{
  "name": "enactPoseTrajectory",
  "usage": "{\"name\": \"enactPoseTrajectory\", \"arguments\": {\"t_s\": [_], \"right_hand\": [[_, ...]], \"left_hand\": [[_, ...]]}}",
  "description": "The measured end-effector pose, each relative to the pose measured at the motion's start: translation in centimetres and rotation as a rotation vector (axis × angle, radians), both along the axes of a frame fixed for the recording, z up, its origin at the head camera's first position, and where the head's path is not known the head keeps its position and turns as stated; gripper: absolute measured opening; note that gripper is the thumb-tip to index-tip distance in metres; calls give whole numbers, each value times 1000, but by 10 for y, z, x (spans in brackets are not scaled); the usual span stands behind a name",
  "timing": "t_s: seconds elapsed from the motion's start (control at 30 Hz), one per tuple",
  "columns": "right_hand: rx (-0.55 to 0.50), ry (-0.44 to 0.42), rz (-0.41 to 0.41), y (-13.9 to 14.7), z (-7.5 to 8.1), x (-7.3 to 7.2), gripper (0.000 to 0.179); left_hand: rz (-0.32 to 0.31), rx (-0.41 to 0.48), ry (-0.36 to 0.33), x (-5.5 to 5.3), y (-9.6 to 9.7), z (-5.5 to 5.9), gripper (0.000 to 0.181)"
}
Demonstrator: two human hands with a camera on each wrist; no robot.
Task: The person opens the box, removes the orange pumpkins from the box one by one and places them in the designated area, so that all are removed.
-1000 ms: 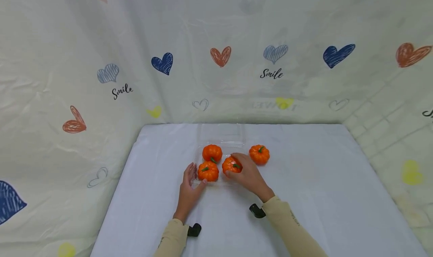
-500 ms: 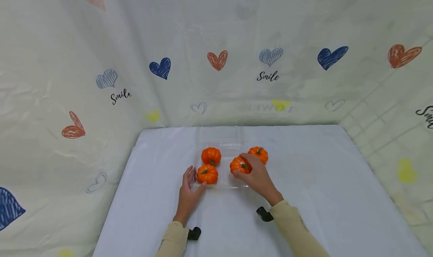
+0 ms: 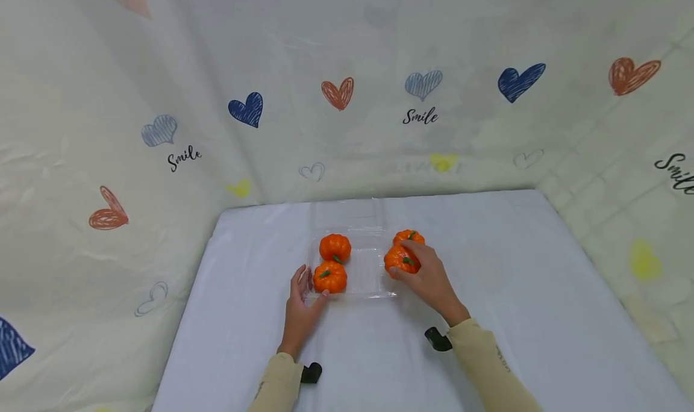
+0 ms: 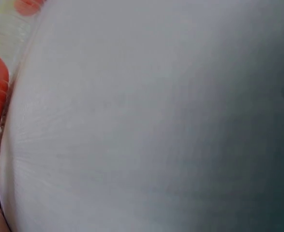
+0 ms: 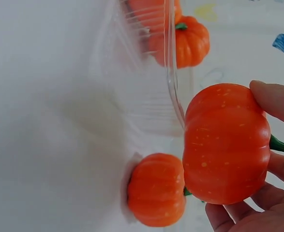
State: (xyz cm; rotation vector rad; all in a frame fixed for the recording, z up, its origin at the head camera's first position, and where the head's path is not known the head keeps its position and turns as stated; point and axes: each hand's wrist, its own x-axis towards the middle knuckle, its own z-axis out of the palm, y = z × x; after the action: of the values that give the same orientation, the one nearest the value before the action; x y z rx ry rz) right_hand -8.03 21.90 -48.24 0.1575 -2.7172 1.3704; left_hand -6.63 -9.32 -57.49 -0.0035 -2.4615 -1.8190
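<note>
My right hand (image 3: 432,282) grips a small orange toy pumpkin (image 3: 398,261) with a green stem, thumb and fingers on either side. In the right wrist view this pumpkin (image 5: 226,145) hangs off the table, beside the wall of a clear plastic container (image 5: 173,87). Two more pumpkins, one at the back (image 3: 334,246) and one in front (image 3: 329,277), sit in the left half of the container. My left hand (image 3: 300,315) holds the container's front left corner, thumb at the front edge and fingers along the left side. Its fingertips are partly hidden.
Another pumpkin (image 5: 157,190) rests on the white cloth (image 3: 488,267) right of the container, partly behind the held one in the head view. The container's clear lid (image 3: 347,214) lies open towards the back. A curtain printed with hearts (image 3: 368,32) hangs behind the table.
My right hand has carried the pumpkin out of the container's right half, rightward past its right wall. My left hand has stayed at the front left corner. The head view has shifted slightly.
</note>
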Motion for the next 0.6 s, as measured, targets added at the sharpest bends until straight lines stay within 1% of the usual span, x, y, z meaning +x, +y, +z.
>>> {"name": "enactPoseTrajectory", "arguments": {"t_s": [0.13, 0.33, 0.6], "right_hand": [[-2, -10, -20, 10, -2, 2, 66], [2, -28, -56, 23, -11, 4, 68], [12, -30, -49, 25, -28, 4, 69]], "left_hand": [[-1, 11, 0, -2, 0, -2, 85], [-3, 18, -27, -4, 3, 0, 86], [9, 0, -44, -4, 0, 1, 87]]}}
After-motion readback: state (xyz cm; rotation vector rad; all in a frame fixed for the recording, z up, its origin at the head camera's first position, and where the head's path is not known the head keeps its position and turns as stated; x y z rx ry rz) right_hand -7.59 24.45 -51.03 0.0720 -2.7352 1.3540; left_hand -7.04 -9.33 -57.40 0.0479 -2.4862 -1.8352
